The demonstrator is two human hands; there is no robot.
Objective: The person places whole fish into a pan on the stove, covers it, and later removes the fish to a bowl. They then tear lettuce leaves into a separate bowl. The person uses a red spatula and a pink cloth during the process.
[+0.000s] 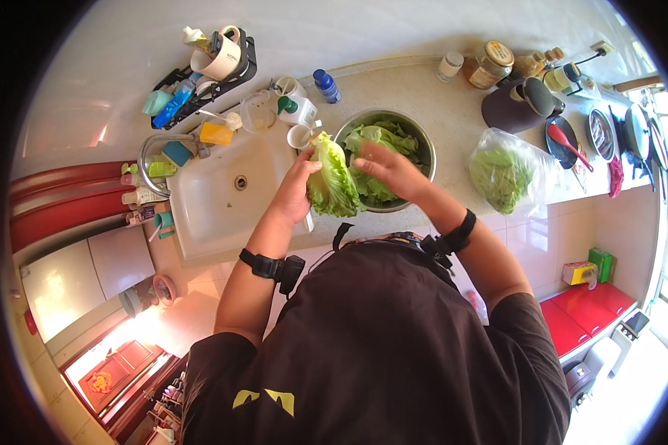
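My left hand (294,192) grips a head of green lettuce (334,186) near its pale stem end, with the frilly leaf edges hanging towards me. The lettuce is held over the counter between the sink and a steel bowl (431,161). Loose lettuce leaves (392,139) fill much of that bowl. Over the bowl is my right hand (392,169), its thumb and fingers apart, pointing at the held lettuce. I see nothing in its grasp, though leaves behind it partly blur its outline. Another lettuce (501,172) lies in a clear plastic bag to the right.
On the left is a white sink (211,222) with a curved tap (145,153). A pump bottle (299,111), a white cup (299,136) and a blue bottle (327,88) stand behind my left hand. Jars (487,67), a dark pot (512,105) and pans (562,139) occupy the right side.
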